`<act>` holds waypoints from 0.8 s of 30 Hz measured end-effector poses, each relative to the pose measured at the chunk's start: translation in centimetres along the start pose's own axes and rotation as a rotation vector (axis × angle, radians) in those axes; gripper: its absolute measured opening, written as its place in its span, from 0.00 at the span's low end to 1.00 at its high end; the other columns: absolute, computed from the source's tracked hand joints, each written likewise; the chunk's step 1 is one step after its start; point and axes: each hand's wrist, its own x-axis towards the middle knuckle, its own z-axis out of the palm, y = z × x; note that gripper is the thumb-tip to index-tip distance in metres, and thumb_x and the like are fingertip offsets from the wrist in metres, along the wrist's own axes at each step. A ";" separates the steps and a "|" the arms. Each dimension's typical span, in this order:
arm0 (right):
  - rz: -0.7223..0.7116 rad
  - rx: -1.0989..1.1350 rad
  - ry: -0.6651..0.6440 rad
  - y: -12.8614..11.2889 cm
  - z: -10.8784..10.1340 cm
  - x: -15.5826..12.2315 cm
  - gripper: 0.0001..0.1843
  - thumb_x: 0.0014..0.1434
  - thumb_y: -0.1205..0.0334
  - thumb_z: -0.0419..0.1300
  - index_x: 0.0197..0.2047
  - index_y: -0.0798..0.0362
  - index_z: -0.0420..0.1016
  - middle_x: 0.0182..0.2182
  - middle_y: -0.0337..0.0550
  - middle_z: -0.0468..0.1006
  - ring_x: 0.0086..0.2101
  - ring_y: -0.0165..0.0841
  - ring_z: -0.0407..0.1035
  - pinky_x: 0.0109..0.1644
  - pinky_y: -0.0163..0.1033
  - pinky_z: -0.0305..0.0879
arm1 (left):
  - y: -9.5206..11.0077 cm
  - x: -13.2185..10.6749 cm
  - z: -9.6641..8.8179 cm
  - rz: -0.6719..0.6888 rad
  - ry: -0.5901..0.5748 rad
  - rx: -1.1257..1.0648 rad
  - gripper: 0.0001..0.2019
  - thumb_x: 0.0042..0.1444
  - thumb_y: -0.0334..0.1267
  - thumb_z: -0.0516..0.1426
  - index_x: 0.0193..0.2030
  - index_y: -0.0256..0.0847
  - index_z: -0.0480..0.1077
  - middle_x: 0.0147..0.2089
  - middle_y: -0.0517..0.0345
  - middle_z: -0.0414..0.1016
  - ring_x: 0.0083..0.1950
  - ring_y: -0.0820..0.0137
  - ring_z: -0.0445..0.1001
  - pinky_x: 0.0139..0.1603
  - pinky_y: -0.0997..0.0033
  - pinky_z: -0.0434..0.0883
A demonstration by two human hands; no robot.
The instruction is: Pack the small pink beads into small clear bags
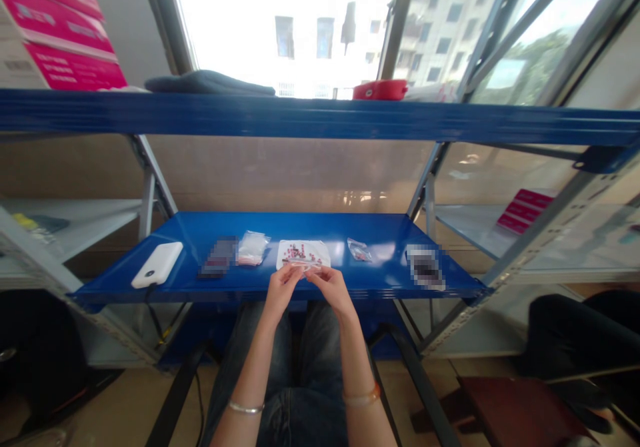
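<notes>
Over the blue metal shelf (pixel 310 230), left hand (pixel 281 288) and right hand (pixel 333 288) pinching a clear packet (pixel 304 266).

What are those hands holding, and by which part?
The left hand and right hand pinch what looks like a small clear plastic bag by opposite edges.

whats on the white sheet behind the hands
Small red and dark pieces lie on the white sheet. The left hand and right hand cover its near edge, hiding anything there.
</notes>
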 end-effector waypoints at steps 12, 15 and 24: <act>0.046 0.005 -0.035 -1.1 0.1 -0.6 0.12 0.47 0.53 0.65 0.28 0.54 0.79 0.26 0.42 0.79 0.31 0.35 0.71 0.41 0.40 0.65 | 1.1 -0.4 -0.2 -0.018 -0.083 -0.008 0.17 0.49 0.44 0.60 0.45 0.40 0.75 0.47 0.50 0.77 0.52 0.59 0.73 0.53 0.62 0.69; 0.039 -0.007 0.034 -0.9 0.0 -0.4 0.12 0.46 0.53 0.65 0.27 0.54 0.78 0.24 0.41 0.78 0.29 0.34 0.71 0.39 0.40 0.65 | 0.9 -0.4 -0.3 -0.030 -0.108 0.003 0.18 0.49 0.44 0.61 0.46 0.40 0.74 0.48 0.50 0.77 0.51 0.60 0.73 0.52 0.63 0.70; 0.036 -0.032 0.085 -0.8 0.0 -0.3 0.14 0.45 0.52 0.66 0.29 0.56 0.80 0.25 0.43 0.79 0.30 0.35 0.72 0.39 0.40 0.65 | -0.3 0.2 -1.1 0.002 0.015 0.122 0.13 0.47 0.47 0.61 0.27 0.37 0.71 0.27 0.57 0.76 0.32 0.67 0.75 0.36 0.70 0.70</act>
